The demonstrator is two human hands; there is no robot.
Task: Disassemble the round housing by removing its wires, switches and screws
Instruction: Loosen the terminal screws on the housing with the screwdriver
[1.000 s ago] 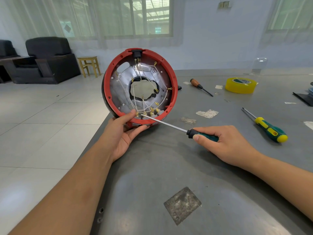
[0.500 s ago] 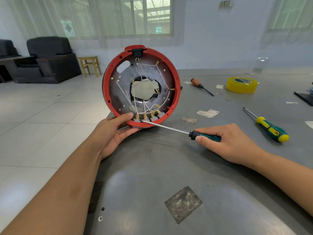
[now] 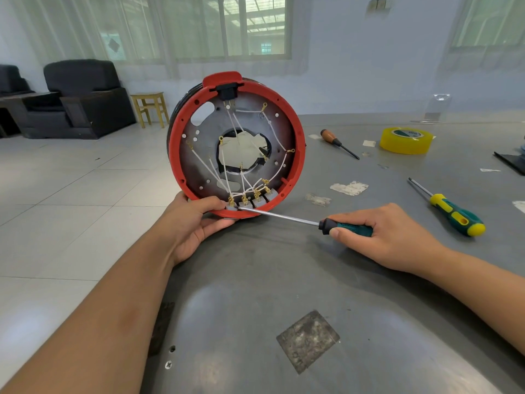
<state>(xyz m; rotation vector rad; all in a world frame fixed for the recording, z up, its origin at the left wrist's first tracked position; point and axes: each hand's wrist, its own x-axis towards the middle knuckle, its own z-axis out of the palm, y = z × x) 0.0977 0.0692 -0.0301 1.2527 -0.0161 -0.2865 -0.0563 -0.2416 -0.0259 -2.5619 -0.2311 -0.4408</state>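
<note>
Leftmost, left hand (image 3: 196, 226) cupped under the lower rim of the round housing (image 3: 237, 143), thumb pressed over the red edge, keeping it upright on its edge at the desk (image 3: 284, 280) corner, part of it apparently past the desk's left edge. Grip only at the bottom: likely to roll or tip toward the floor if pushed hard from the right. Inside, white wires (image 3: 244, 177) running down to brass terminals on a row of grey switches (image 3: 250, 201) at the bottom. Screwdriver (image 3: 287, 216) tip resting at the leftmost switch, just beside the thumb; a slip under prying force could jab that thumb, bend a terminal or tear a thin wire. Right hand (image 3: 386, 237) closed around the green handle, low over the desk. Further right, spare screwdrivers and a tape roll lying well apart, no hindrance.
</note>
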